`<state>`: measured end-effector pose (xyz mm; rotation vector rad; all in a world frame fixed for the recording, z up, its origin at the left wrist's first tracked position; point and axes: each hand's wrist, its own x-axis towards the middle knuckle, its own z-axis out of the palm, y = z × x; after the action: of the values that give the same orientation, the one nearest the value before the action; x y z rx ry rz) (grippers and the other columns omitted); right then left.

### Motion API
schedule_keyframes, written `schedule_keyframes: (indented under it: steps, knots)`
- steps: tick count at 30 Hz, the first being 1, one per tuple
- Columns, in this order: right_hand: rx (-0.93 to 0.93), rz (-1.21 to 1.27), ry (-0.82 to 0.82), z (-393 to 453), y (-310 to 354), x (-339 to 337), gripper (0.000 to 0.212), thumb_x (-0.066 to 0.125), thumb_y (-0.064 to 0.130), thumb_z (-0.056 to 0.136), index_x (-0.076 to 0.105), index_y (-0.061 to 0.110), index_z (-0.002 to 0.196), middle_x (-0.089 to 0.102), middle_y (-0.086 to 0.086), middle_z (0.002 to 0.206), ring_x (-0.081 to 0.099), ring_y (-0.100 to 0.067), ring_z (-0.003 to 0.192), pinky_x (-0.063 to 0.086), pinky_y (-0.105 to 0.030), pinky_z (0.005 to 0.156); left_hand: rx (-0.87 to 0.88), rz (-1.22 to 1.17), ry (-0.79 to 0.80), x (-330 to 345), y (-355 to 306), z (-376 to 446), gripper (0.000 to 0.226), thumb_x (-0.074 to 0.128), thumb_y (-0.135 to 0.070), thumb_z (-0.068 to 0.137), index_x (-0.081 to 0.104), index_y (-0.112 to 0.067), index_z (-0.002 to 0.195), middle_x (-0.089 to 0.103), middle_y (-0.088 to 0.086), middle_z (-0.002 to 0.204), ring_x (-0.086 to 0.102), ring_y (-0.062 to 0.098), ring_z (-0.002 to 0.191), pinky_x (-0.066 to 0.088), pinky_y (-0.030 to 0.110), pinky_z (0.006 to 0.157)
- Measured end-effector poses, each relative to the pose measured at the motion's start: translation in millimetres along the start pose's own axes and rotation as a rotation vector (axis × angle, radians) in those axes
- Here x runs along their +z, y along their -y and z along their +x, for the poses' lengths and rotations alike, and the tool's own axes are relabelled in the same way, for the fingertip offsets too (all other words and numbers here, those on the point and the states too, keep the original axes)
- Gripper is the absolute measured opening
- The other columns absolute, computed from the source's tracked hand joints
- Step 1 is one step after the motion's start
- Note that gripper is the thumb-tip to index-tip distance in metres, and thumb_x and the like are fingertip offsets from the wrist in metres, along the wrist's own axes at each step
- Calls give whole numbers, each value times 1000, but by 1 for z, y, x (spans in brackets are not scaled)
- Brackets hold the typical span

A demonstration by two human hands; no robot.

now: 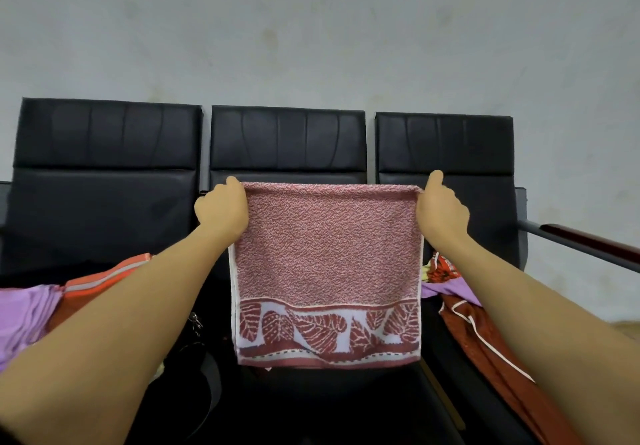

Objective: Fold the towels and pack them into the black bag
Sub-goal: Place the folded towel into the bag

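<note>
We find no readable text, label, brand, number or sign; the towel [327, 257] carries only a leaf pattern.

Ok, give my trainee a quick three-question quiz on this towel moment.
1. True or false: the pink towel lies flat on a seat.
2. Which end carries the towel's leaf border: A top, B bottom, C neither?
3. Fill in: the left hand and right hand each hold a top ____ of the towel.

Key: 1 false, it hangs in the air in front of the middle black chair. 2 B. 3 corner.
</note>
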<state>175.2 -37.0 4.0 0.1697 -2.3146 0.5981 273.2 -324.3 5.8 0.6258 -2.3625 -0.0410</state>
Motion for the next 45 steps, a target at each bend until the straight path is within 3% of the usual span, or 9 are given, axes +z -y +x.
schedule_keyframes:
  steps: [6,12,16,23,29,32,36,42,45]
  knots:
    - [194,462,77,-10,-1,19,38,32,14,99,47,15,134,61,-19,115,60,-35,95,46,-42,84,-291,-548,88,19,-6,-7,30,37,-2,90,40,-5,120,58,22,107,58,37,88,45,42,72]
    - [586,993,267,-18,-9,33,28,31,13,102,58,16,107,60,-3,44,48,-10,33,32,-22,45,-410,-1157,258,44,-11,-15,37,20,0,93,41,-18,118,63,14,65,46,17,33,27,18,35]
    - [673,1086,351,-15,-17,50,21,31,20,104,51,17,111,67,-11,83,62,-14,56,43,-25,52,-444,-1242,318,63,-18,-16,32,14,-14,100,38,-25,119,67,16,79,57,20,41,37,21,37]
    - [812,1207,396,-1,-19,93,18,38,14,102,55,17,105,55,-13,112,58,-30,104,49,-46,92,-546,-1233,352,114,-23,6,32,18,-23,102,39,-30,126,57,15,117,62,30,93,46,31,64]
    - [591,1258,122,34,4,94,30,38,11,98,59,25,82,58,1,86,51,-13,78,45,-34,77,-350,-1374,-9,115,-23,49,31,27,-15,101,50,-36,98,57,4,109,56,24,98,48,34,82]
    - [494,1253,14,40,11,87,29,40,11,97,58,25,80,58,2,89,52,-13,84,45,-29,79,-300,-1428,-153,105,-25,48,33,28,-9,99,49,-34,94,48,-9,78,44,4,66,41,16,64]
    - [473,1270,-13,10,5,84,25,40,-1,93,55,14,79,52,4,73,48,-3,66,39,-11,57,-354,-1435,-285,112,-23,12,35,29,-2,95,48,-29,84,51,-11,82,47,3,72,40,15,70]
    - [709,977,79,-50,-29,115,29,35,-1,93,57,5,74,52,-7,75,48,-23,74,37,-17,52,-574,-1118,-101,150,-10,-72,21,31,-13,97,51,-16,94,52,1,97,47,19,90,37,37,93]
    - [715,786,-8,-76,-37,117,28,34,2,95,60,-9,97,59,-23,100,52,-33,91,38,-33,77,-703,-793,-42,156,-2,-94,31,32,-14,95,63,-12,102,48,11,128,39,30,119,20,42,104]
